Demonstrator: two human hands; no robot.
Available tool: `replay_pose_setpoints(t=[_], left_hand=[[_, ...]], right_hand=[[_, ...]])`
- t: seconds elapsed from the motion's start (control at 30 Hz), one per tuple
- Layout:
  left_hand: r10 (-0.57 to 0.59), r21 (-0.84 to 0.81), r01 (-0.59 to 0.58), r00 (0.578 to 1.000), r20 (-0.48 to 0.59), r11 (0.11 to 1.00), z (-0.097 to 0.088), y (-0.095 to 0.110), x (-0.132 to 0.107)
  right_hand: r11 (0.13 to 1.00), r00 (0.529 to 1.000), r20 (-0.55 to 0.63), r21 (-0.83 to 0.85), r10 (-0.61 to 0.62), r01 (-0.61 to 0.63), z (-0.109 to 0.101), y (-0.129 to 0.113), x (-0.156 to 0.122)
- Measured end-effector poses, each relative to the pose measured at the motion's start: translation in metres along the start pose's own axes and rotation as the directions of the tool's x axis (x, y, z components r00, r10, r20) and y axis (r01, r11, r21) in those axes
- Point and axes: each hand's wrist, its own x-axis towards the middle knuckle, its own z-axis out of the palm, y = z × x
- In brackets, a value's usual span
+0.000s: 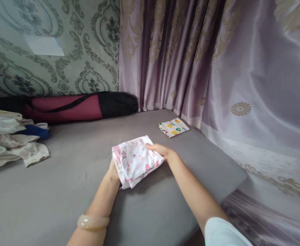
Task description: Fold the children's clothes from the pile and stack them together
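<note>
A white cloth garment (138,160) with pink and dark prints is folded into a small bundle, held up between both hands over the grey bed surface. My right hand (160,150) grips its right edge, thumb on top and the other fingers underneath. At the left edge my left hand (114,171) supports it, its fingers hidden beneath the fabric. Beyond my right hand, a folded cloth (174,127) with colourful prints lies flat on the bed.
A heap of pale clothes (8,140) lies on the bed (70,177) at the left. Behind it, a long maroon and black bag (70,107) runs along the patterned wall. Purple curtains (162,61) hang at the back and right, beside the bed's edge.
</note>
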Motion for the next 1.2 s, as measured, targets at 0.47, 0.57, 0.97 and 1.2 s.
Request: replay_pose_setpoints(t=[0.47,0.57,0.97,1.2], left_hand=[[0.117,0.405,-0.044,0.981,-0.156,0.913,0.014,-0.008,0.005],[0.169,0.409,-0.087,0.971,-0.169,0.908,0.014,-0.008,0.009],[0.395,0.146,-0.387,0.713,-0.579,0.911,-0.005,0.022,0.019],[0.354,0.14,-0.337,0.74,-0.572,0.931,-0.003,0.024,0.021]], right_hand=[[0.99,0.992,-0.077,0.095,-0.098,0.105,-0.037,0.015,-0.026],[0.983,0.984,-0.131,0.115,-0.125,0.14,-0.037,0.011,-0.03],[0.88,0.705,-0.599,0.001,-0.379,0.474,-0.128,-0.057,-0.092],[0.795,0.561,-0.747,0.071,-0.358,0.603,-0.157,-0.078,-0.062]])
